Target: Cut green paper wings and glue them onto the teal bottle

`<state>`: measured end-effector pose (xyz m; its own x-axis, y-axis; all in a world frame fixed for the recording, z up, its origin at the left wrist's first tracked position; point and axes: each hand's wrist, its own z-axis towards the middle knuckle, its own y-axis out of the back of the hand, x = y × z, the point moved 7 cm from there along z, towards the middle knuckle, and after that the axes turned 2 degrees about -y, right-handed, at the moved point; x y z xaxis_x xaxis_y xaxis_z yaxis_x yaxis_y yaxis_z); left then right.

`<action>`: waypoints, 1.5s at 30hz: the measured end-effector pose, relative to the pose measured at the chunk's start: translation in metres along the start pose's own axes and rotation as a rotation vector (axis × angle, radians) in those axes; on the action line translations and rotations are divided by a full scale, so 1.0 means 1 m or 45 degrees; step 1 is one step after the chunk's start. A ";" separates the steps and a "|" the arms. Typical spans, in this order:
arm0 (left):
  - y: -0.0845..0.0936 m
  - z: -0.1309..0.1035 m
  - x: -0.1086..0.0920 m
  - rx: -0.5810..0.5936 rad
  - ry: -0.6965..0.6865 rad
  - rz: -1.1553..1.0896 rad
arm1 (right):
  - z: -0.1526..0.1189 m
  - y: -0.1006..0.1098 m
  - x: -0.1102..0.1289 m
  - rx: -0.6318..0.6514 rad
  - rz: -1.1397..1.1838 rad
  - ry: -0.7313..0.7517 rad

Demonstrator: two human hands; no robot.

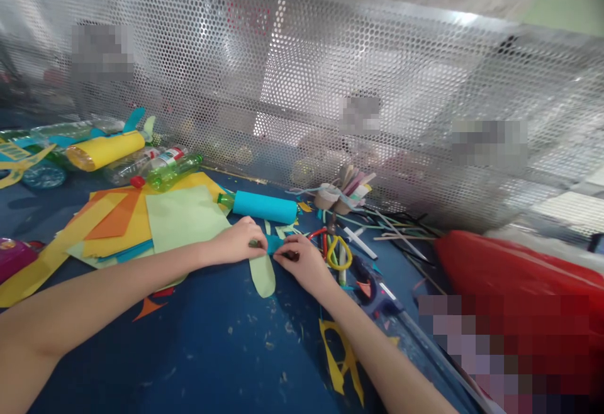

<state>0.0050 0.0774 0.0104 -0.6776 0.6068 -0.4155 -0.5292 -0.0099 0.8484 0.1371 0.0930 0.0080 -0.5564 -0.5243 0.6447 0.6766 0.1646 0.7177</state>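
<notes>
A small blue paper piece (273,243) spans the gap between my two hands. My left hand (240,241) pinches its left side, and my right hand (304,264) pinches its right side, with fingertips covering its ends. Below the left fingertips lies a pale green paper strip with a rounded end (263,277); whether it is joined to the blue piece, I cannot tell. Just beyond my hands rests a bottle wrapped in blue paper (265,207), its green neck pointing left. Red-handled scissors (324,241) and yellow-handled scissors (340,253) lie right of my right hand.
Coloured paper sheets (186,209) are stacked at left, with a yellow-wrapped bottle (107,151) and plastic bottles (177,172) behind. A perforated metal screen (302,68) borders the far edge. A glue gun (377,291), yellow paper scraps (340,360) and a red bag (514,269) are at right.
</notes>
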 end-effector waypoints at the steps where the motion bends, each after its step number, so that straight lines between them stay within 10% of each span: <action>1: 0.000 0.000 0.000 0.002 0.007 -0.002 | 0.000 0.000 -0.001 0.006 0.001 -0.016; 45: 0.001 0.001 -0.010 -0.009 -0.092 0.063 | -0.008 -0.009 0.011 0.007 -0.164 0.281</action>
<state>0.0118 0.0726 0.0153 -0.6645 0.6614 -0.3478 -0.4994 -0.0470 0.8651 0.1289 0.0793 0.0070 -0.5187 -0.7106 0.4755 0.6039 0.0892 0.7920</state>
